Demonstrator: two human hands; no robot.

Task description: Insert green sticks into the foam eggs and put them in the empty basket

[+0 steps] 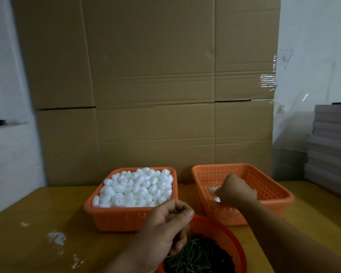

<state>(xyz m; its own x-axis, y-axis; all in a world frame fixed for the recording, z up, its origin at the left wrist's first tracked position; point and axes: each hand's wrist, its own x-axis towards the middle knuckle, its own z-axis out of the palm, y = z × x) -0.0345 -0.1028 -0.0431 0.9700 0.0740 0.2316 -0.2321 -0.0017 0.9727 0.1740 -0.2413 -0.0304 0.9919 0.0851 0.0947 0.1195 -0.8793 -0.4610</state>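
Foam egg (213, 190) pinched in your right hand (237, 191): release it low inside the right-of-centre basket (272, 189), while your left hand (168, 229), curled empty, picks a green stick (195, 255).

Setting: small packing or craft workshop | Backdrop: large flattened cardboard sheet (146, 85) against a white wall (313, 46) | Right: stacked grey boards (331, 142) | Tabletop (37, 223): worn wood carrying orange plastic baskets (110, 217) of bulk parts

A big cardboard sheet (146, 85) stood against the wall. Grey boards (332, 146) were stacked right. White crumbs (56, 237) dotted the table (37, 223).
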